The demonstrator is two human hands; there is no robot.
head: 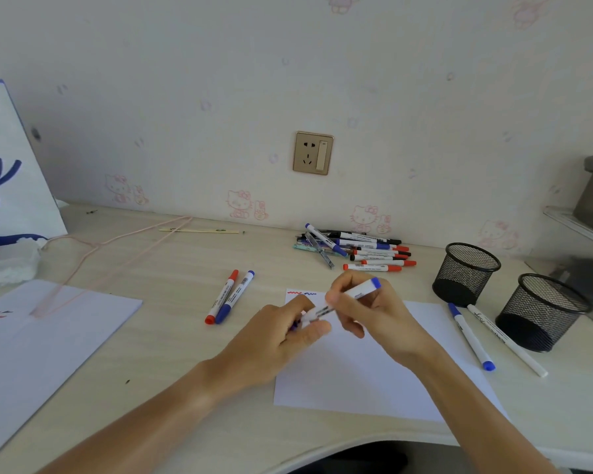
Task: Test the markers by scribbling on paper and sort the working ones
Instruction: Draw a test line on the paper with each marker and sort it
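A blue marker (343, 299) is gripped mid-frame over the paper (356, 378) by the right hand (363, 313), its cap end pinched by the left hand (288, 333), probably so it can be uncapped for scribbling. Untested ones are piled (356, 248) further back on the worktop (185, 354).

White-barrelled marker (343, 300) with blue end, tilted, gripped at upper barrel by right hand (367, 313) and at lower, cap end by left hand (288, 333). White paper sheet (363, 378) flat beneath both hands, with short red and blue scribbles (302, 293) at top left corner, just beyond left hand. Red marker (222, 296) and blue marker (235, 297) side by side, left of left hand. Two more markers (471, 336) right of right hand. Untested pile (360, 248) beyond both hands.
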